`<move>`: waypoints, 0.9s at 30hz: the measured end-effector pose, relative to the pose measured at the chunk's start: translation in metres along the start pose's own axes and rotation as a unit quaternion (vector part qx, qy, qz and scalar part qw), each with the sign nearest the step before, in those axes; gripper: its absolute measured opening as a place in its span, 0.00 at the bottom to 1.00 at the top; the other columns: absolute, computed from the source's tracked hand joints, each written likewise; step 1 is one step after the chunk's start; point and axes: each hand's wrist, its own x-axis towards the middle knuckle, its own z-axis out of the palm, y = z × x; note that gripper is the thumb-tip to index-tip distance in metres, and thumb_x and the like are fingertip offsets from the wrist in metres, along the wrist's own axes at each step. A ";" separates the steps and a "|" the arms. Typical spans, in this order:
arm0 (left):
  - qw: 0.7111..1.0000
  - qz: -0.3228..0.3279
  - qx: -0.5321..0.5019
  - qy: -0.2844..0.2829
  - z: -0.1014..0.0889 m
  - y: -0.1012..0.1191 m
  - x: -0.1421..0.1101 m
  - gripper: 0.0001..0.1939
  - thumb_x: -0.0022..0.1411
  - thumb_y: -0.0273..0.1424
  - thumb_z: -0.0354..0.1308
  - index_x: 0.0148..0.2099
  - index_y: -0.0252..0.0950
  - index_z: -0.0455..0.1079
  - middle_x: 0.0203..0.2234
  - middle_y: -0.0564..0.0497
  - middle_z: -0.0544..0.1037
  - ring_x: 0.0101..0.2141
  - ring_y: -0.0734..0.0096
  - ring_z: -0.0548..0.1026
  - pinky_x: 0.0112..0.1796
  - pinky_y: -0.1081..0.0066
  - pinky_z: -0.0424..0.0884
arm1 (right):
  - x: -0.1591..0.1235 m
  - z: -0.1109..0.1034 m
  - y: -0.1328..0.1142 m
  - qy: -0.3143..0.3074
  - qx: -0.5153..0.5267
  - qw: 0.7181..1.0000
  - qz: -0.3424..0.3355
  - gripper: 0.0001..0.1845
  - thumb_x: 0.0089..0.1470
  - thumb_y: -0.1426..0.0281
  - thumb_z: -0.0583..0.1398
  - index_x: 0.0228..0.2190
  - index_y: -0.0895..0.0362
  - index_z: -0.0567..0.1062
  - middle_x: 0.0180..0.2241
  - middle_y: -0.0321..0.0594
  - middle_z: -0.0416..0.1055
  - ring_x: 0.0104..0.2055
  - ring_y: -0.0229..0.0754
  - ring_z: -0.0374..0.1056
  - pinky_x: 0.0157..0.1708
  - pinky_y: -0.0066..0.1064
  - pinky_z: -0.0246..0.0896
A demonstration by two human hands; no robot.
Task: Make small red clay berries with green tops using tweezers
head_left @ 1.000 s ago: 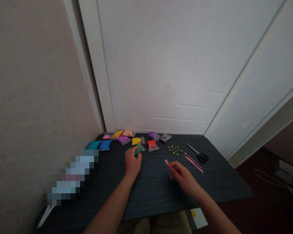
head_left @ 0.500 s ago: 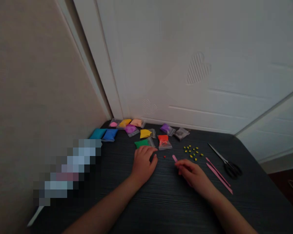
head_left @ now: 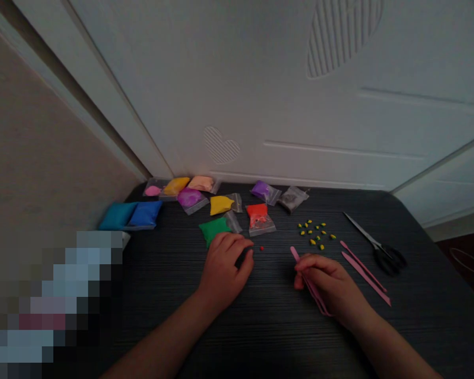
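Note:
My left hand (head_left: pixel 226 266) rests low over the dark table, palm down, fingers curved and thumb apart, with nothing held. Just right of its fingertips lies a tiny red ball (head_left: pixel 262 248). The green clay bag (head_left: pixel 216 229) is right behind its knuckles. A pink modelling tool (head_left: pixel 295 253) is pinched in my right hand (head_left: pixel 326 281); its rounded tip points forward and its looped tail shows beneath the palm. Beyond that hand sit several small yellow-and-green pieces (head_left: pixel 312 242).
Several clay bags line the back, among them a red bag (head_left: pixel 257 215), a yellow bag (head_left: pixel 221 205) and a blue bag (head_left: pixel 145 213). To the right lie two more pink tools (head_left: pixel 365 278) and black-handled scissors (head_left: pixel 387 258). A white panel (head_left: pixel 260 105) rises behind the table (head_left: pixel 256 337).
The camera view has shifted, tilting down and closer to the table. My right hand has turned slightly, showing more of the pink tool. The left hand stays by the red ball.

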 end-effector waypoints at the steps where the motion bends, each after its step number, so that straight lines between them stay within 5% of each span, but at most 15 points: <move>1: 1.000 0.001 -0.009 -0.004 0.000 -0.001 0.000 0.07 0.57 0.28 0.51 0.38 0.37 0.69 0.34 0.49 0.72 0.39 0.65 0.66 0.43 0.62 0.62 | -0.001 -0.001 0.000 0.006 -0.011 1.000 -0.012 0.07 0.50 0.67 0.57 0.30 0.56 0.74 0.24 0.37 0.71 0.28 0.35 0.66 0.32 0.28 0.58; 8: 0.999 -0.011 -0.030 -0.014 -0.003 -0.003 0.001 0.07 0.57 0.28 0.52 0.38 0.37 0.68 0.33 0.50 0.72 0.40 0.66 0.66 0.43 0.63 0.63 | -0.011 -0.007 -0.001 -0.007 -0.019 0.998 -0.060 0.12 0.53 0.71 0.56 0.37 0.47 0.75 0.39 0.36 0.72 0.44 0.37 0.66 0.49 0.32 0.54; 12: 0.999 -0.018 -0.033 -0.019 -0.003 -0.003 0.002 0.06 0.57 0.27 0.51 0.37 0.36 0.68 0.33 0.50 0.72 0.39 0.67 0.67 0.42 0.63 0.63 | -0.016 -0.009 -0.001 -0.018 0.048 0.998 -0.044 0.14 0.48 0.72 0.60 0.37 0.42 0.73 0.35 0.30 0.73 0.38 0.33 0.67 0.39 0.26 0.61; 16: 0.999 -0.018 -0.045 -0.016 -0.003 -0.003 0.003 0.06 0.57 0.27 0.51 0.37 0.36 0.68 0.32 0.50 0.73 0.38 0.68 0.67 0.42 0.64 0.64 | -0.018 -0.007 0.000 -0.002 0.043 0.997 -0.058 0.12 0.43 0.67 0.64 0.33 0.48 0.73 0.29 0.32 0.70 0.32 0.33 0.64 0.31 0.24 0.60; 22: 0.999 -0.018 -0.048 -0.014 -0.002 -0.003 0.002 0.06 0.56 0.27 0.52 0.37 0.36 0.68 0.32 0.52 0.73 0.38 0.69 0.68 0.42 0.66 0.64 | -0.008 0.004 -0.002 -0.023 -0.127 0.990 -0.062 0.12 0.56 0.64 0.51 0.31 0.54 0.73 0.27 0.36 0.66 0.32 0.35 0.62 0.34 0.27 0.57; 27: 0.998 -0.029 -0.042 -0.020 -0.003 -0.003 0.001 0.06 0.56 0.27 0.52 0.37 0.37 0.68 0.32 0.52 0.73 0.38 0.69 0.68 0.41 0.65 0.64 | 0.010 0.013 -0.009 -0.059 -0.203 0.976 -0.052 0.09 0.56 0.67 0.51 0.27 0.55 0.66 0.23 0.32 0.60 0.26 0.33 0.57 0.27 0.26 0.53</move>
